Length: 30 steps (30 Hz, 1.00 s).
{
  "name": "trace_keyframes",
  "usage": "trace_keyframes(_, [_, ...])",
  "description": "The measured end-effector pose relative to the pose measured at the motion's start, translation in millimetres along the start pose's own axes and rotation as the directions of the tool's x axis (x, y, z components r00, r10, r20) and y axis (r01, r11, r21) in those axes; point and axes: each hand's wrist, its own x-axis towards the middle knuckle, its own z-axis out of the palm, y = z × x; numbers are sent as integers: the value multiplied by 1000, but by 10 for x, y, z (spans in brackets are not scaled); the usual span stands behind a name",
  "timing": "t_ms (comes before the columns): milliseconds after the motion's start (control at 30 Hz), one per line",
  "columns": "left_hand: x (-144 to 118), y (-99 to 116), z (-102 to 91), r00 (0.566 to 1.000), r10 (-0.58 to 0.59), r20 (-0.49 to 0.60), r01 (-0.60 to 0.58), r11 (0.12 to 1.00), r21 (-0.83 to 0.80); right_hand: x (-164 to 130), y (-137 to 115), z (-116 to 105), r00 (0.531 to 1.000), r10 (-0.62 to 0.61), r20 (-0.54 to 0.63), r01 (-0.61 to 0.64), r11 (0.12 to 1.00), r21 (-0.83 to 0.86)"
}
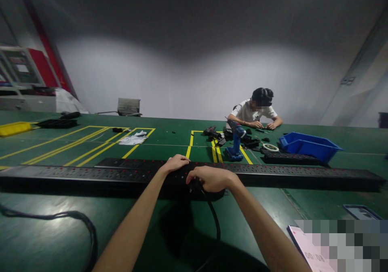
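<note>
A long black power strip (91, 175) with rows of sockets and small red lights lies across the green floor in front of me. My left hand (175, 163) rests flat on top of the strip near its middle. Just to the right, my right hand (209, 178) is closed around a black plug, pressed against the strip's near side. The plug's black cable (214, 219) hangs down from that hand toward me. A second strip of the same kind (127, 163) lies right behind the first.
A person sits on the floor farther back (254, 112) among tools, with a blue drill (235, 142) and a blue bin (309, 146) nearby. A thick black cable (75, 217) curves at lower left. Papers (133, 139), a yellow tray (15, 128) and yellow floor lines lie beyond.
</note>
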Motion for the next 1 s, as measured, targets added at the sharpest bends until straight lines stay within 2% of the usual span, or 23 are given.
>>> trace_keyframes(200, [-56, 48, -15, 999, 8, 35, -10, 998, 61, 160, -178, 251, 996, 80, 30, -74, 984, -162])
trace_keyframes(433, [-75, 63, 39, 999, -13, -35, 17, 994, 108, 236, -223, 386, 990, 137, -18, -137, 949, -284])
trace_keyframes(600, [-91, 69, 69, 996, 12, -85, -1, 991, 134, 200, -179, 295, 994, 100, -46, -108, 965, -238])
trace_keyframes(733, [-110, 74, 85, 994, 40, -104, -23, 987, 160, 76, 41, 61, 974, 136, -183, -164, 975, -147])
trace_keyframes(833, [-127, 77, 103, 987, 77, -138, -51, 982, 183, -83, 376, -115, 883, 291, -368, -362, 922, -139])
trace_keyframes(900, [-140, 80, 118, 981, 107, -164, -74, 979, 192, -221, 659, -184, 787, 400, -470, -507, 853, -123])
trace_keyframes(1000, [-158, 94, 135, 968, 148, -204, -108, 975, 195, -453, 1091, -194, 626, 554, -549, -693, 718, -65])
